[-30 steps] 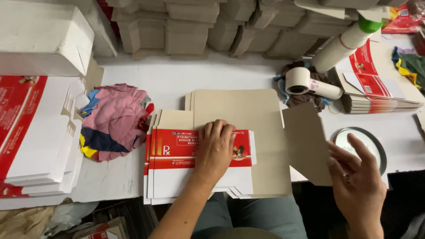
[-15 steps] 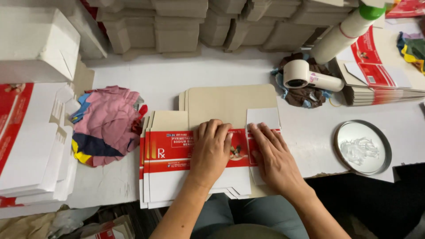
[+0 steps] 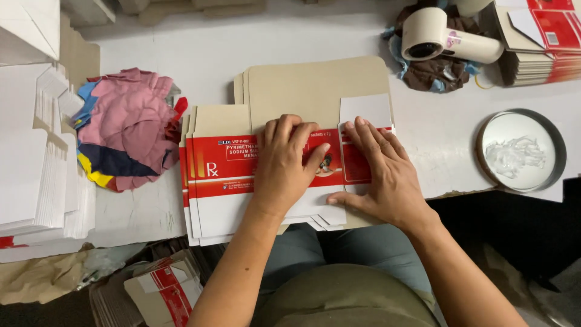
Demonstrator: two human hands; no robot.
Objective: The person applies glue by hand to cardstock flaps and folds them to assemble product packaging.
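White table (image 3: 254, 48) before us, our left hand (image 3: 284, 166) and right hand (image 3: 381, 172) both flat, fingers spread, pressing carton stack (image 3: 212, 181) at its near edge, rags (image 3: 127, 127) left, dish (image 3: 523, 151) right.

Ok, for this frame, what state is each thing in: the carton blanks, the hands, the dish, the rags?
Left hand: flat, pressing the carton blanks.
Right hand: flat, pressing a folded flap.
Red-and-white carton blanks: unfolded, stacked, fanned.
Round metal dish: open, white paste inside.
Rag pile: crumpled.
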